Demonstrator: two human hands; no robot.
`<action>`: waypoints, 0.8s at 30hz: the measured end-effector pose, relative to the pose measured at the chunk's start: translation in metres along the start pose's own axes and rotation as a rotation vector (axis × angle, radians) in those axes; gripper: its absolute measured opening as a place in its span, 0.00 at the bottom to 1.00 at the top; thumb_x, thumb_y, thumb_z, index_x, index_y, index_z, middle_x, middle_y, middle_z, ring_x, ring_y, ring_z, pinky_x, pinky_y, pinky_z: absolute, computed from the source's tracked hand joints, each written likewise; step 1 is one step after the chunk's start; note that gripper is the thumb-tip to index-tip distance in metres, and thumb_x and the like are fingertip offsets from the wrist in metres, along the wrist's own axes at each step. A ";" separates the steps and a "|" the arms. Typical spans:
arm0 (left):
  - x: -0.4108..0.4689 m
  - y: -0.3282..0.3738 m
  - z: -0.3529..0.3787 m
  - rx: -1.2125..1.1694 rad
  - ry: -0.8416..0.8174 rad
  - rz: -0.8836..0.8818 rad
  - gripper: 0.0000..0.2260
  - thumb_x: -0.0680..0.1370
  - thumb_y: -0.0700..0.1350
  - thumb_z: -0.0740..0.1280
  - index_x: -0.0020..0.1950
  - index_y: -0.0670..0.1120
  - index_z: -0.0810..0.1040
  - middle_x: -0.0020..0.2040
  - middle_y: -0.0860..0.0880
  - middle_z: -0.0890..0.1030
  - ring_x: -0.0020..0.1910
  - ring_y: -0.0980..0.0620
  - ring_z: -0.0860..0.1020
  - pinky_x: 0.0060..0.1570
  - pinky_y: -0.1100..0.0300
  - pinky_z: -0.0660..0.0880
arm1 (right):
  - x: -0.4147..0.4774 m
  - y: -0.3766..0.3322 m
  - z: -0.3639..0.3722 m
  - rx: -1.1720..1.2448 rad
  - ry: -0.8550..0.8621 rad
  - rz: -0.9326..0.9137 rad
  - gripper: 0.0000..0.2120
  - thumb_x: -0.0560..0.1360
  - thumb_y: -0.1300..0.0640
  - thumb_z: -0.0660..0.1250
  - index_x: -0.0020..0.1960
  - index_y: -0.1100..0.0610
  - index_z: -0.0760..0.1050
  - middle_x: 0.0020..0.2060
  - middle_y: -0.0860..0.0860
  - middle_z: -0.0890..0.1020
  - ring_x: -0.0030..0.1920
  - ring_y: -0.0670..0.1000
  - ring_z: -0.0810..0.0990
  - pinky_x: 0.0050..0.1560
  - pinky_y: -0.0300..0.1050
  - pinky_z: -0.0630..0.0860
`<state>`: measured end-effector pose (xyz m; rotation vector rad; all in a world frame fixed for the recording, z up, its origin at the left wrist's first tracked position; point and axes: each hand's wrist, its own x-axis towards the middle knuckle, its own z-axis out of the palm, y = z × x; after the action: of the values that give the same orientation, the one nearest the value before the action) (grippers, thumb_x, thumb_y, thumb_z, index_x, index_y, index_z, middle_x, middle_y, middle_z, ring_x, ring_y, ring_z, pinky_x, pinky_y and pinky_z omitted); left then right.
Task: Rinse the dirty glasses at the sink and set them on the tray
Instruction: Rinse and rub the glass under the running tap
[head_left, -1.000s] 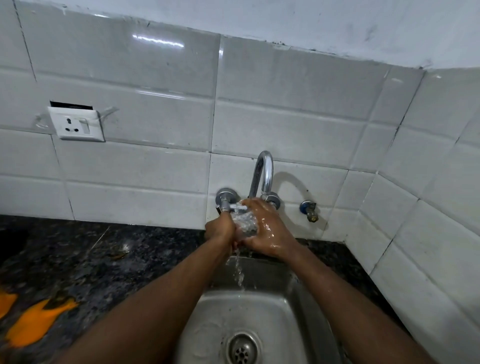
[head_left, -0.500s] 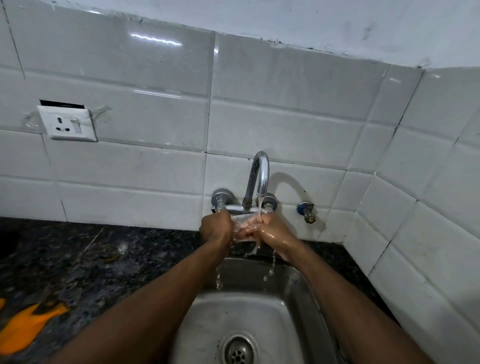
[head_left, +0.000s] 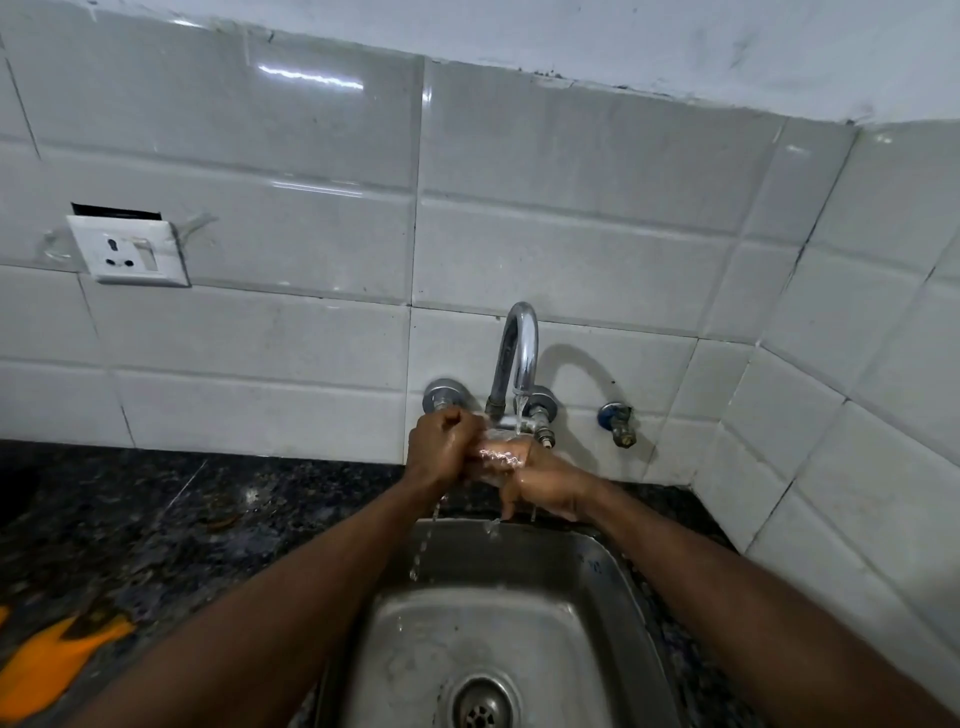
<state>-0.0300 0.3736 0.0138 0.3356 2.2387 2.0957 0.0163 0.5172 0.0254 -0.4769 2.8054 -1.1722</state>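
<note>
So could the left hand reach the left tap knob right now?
Probably yes: the left tap knob sits just above the left hand, nothing between them, but that hand grips the glass.

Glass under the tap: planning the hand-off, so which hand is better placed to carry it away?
Right, probably: the right hand wraps the glass from below, while the left hand only curls at one end. No tray in view.

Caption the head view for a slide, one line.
Left hand and right hand hold a clear glass under the running tap above the steel sink.
</note>
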 end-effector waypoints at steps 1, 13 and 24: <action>0.000 -0.001 0.000 0.037 0.029 0.014 0.10 0.80 0.43 0.63 0.41 0.43 0.79 0.38 0.45 0.81 0.37 0.47 0.79 0.34 0.59 0.73 | 0.000 0.001 0.000 -0.003 -0.012 -0.004 0.31 0.67 0.78 0.64 0.60 0.49 0.80 0.54 0.48 0.84 0.56 0.52 0.82 0.58 0.58 0.79; -0.002 -0.003 -0.004 0.059 0.194 0.088 0.15 0.79 0.42 0.63 0.32 0.46 0.76 0.31 0.47 0.77 0.33 0.50 0.74 0.32 0.59 0.68 | 0.000 -0.015 0.004 0.385 -0.100 0.086 0.35 0.66 0.82 0.60 0.63 0.51 0.77 0.58 0.48 0.83 0.59 0.47 0.81 0.50 0.44 0.81; 0.000 0.010 -0.015 -0.013 -0.191 -0.393 0.14 0.81 0.52 0.58 0.54 0.43 0.76 0.46 0.42 0.82 0.39 0.46 0.79 0.31 0.59 0.76 | -0.001 -0.003 0.006 -0.660 -0.006 -0.105 0.12 0.79 0.51 0.61 0.59 0.50 0.76 0.54 0.50 0.81 0.52 0.50 0.80 0.55 0.45 0.78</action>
<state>-0.0316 0.3591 0.0246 0.0797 1.9880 1.7933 0.0190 0.5111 0.0235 -0.6580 3.1401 -0.2118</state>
